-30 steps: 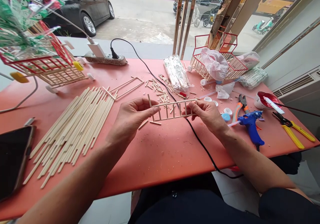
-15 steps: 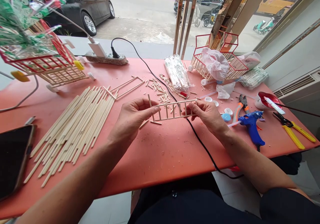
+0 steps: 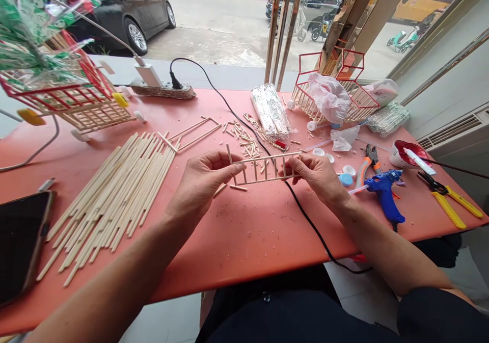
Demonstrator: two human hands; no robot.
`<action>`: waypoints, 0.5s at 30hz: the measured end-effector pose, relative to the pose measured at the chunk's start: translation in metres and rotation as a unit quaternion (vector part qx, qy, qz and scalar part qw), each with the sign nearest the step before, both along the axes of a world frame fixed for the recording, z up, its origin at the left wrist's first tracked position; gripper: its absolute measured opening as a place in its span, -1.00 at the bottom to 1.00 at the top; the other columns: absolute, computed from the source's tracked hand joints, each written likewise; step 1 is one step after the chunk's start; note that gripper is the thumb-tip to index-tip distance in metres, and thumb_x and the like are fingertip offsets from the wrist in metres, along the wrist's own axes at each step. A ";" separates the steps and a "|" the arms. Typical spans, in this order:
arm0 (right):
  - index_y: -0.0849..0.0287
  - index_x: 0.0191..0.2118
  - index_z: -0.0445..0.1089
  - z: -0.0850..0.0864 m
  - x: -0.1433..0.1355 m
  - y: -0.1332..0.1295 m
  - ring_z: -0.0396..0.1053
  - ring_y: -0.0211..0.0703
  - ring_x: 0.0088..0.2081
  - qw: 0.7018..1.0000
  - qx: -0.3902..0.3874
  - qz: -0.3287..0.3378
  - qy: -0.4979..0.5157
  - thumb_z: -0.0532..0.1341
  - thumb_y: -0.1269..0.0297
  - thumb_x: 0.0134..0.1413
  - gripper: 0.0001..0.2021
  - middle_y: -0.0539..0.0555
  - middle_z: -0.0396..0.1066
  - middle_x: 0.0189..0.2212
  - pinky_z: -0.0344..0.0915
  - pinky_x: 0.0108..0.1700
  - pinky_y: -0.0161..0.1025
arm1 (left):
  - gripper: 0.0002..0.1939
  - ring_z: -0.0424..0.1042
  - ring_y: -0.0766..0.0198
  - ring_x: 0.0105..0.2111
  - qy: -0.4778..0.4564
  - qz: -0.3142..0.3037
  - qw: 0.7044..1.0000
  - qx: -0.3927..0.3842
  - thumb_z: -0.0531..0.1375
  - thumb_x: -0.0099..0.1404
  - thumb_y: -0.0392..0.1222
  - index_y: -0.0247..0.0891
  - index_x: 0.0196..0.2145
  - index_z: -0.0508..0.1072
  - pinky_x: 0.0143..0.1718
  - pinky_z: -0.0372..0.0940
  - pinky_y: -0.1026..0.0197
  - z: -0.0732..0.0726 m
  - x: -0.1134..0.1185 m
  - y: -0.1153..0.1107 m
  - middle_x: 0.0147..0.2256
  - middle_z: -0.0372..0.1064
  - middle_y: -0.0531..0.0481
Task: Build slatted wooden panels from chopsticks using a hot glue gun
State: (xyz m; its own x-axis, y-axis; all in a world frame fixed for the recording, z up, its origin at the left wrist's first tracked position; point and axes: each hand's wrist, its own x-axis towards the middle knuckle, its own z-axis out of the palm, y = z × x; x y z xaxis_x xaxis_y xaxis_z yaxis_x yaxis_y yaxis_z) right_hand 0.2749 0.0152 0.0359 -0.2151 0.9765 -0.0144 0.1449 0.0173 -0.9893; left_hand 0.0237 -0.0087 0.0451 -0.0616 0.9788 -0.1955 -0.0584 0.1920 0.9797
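Between my two hands, a small ladder-like frame of thin wooden sticks (image 3: 261,181) is held up over the table, its long bars running left to right with several short rungs. My left hand (image 3: 208,176) pinches its left end, where one stick juts upward. At the right end, my right hand (image 3: 314,174) grips it between thumb and fingers. Cut stick pieces (image 3: 244,141) lie scattered behind the frame. Left of my left hand spreads a pile of long wooden sticks (image 3: 114,195), with an open rectangle of sticks (image 3: 198,138) at its far end.
On the right lie a blue glue gun (image 3: 385,192), orange-grey pliers (image 3: 367,164), yellow-handled cutters (image 3: 449,200) and a red cup (image 3: 399,154). Stick-built carts (image 3: 69,101) stand at the back corners. A black cable (image 3: 305,210) crosses the table. A phone (image 3: 23,241) lies at left.
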 end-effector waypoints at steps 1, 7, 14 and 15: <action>0.19 -0.37 0.61 0.000 0.000 0.000 0.65 -0.08 -0.34 1.000 -0.002 -0.003 -0.002 0.43 -0.29 0.07 -0.47 0.15 0.68 -0.38 0.42 -0.43 -0.30 | -0.69 0.27 0.31 -0.44 0.000 -0.002 1.000 0.002 0.57 0.01 -0.01 -0.20 -0.33 0.69 -0.50 0.12 0.25 0.000 -0.001 0.001 -0.36 0.56 -0.03; 0.20 -0.40 0.60 -0.001 0.002 0.001 0.64 -0.10 -0.36 1.000 0.004 -0.012 -0.002 0.43 -0.24 0.10 -0.49 0.15 0.67 -0.40 0.40 -0.45 -0.33 | -0.51 0.36 0.32 -0.42 -0.018 -0.012 0.999 0.039 0.60 -0.07 -0.07 -0.28 -0.17 0.69 -0.38 0.29 0.25 0.000 -0.005 0.006 -0.35 0.57 -0.04; 0.20 -0.39 0.61 -0.002 0.001 0.002 0.65 -0.09 -0.36 1.000 -0.013 -0.008 0.004 0.44 -0.27 0.05 -0.47 0.16 0.67 -0.40 0.40 -0.46 -0.33 | -0.61 0.37 0.36 -0.47 -0.034 0.025 0.998 0.053 0.54 0.05 0.02 -0.28 -0.26 0.66 -0.42 0.26 0.28 -0.003 -0.007 0.010 -0.41 0.50 0.02; 0.20 -0.39 0.60 -0.002 0.001 0.002 0.65 -0.08 -0.37 1.000 -0.021 -0.012 0.008 0.45 -0.28 0.03 -0.46 0.16 0.67 -0.40 0.39 -0.46 -0.33 | -0.62 0.37 0.36 -0.47 -0.035 0.028 0.997 0.056 0.53 0.06 0.04 -0.28 -0.29 0.65 -0.43 0.25 0.29 -0.003 -0.008 0.011 -0.41 0.49 0.02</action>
State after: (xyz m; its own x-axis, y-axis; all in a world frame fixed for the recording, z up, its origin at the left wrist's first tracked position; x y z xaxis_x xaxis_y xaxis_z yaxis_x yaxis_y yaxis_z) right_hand 0.2758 0.0172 0.0342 -0.1928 0.9799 -0.0516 0.1284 -0.0270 -0.9914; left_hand 0.0159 0.0022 0.0418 -0.1059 0.9902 -0.0908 -0.1352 0.0761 0.9879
